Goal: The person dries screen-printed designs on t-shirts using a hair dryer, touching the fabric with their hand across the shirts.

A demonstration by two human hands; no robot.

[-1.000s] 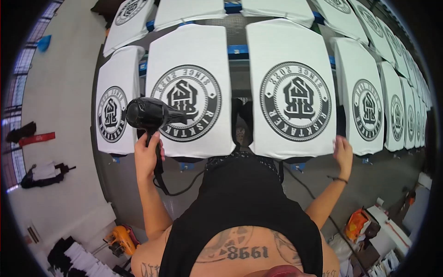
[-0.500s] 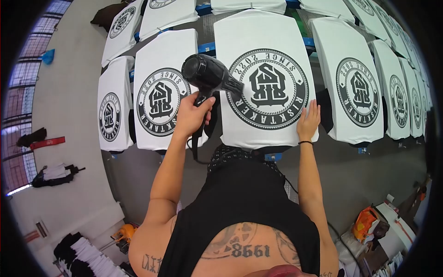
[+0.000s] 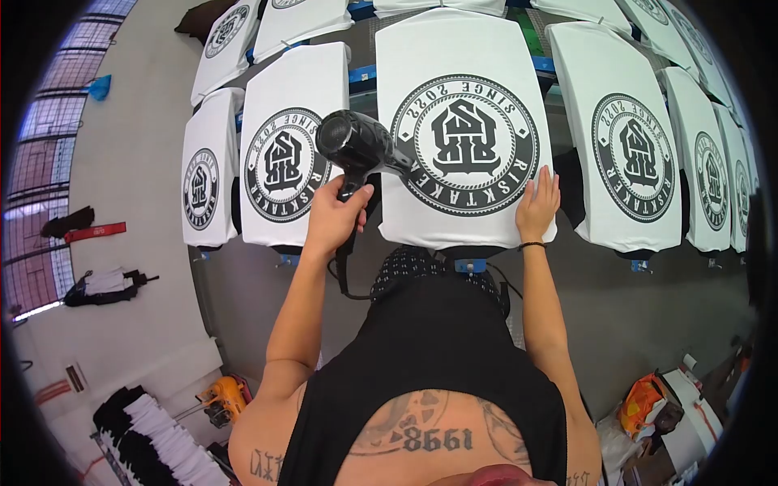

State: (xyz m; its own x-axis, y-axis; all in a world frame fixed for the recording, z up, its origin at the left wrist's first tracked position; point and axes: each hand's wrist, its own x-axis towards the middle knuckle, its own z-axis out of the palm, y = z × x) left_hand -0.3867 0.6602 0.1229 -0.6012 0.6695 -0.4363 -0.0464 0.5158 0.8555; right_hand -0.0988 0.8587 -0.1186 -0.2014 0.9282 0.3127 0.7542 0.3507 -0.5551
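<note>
A black hair dryer [image 3: 356,146] is in my left hand [image 3: 334,217], whose fingers wrap round its handle. Its nozzle points right, over the lower left edge of the round black print [image 3: 464,146] on a white shirt [image 3: 454,49]. That shirt is stretched flat on a board in front of me. My right hand [image 3: 538,206] lies with fingers extended on the shirt's lower right corner, holding nothing. The dryer's black cord hangs below the handle.
Similar printed white shirts [image 3: 284,73] [image 3: 583,61] on boards stand at both sides and behind, joined by blue brackets [image 3: 470,266]. Stacked garments [image 3: 150,429] lie at lower left, near an orange machine [image 3: 224,401]. An orange bag [image 3: 643,405] is at lower right.
From one second ago, I have moved one shirt to the right in view. My right hand has come onto this shirt; the dryer has shifted right and, lately, slightly down.
</note>
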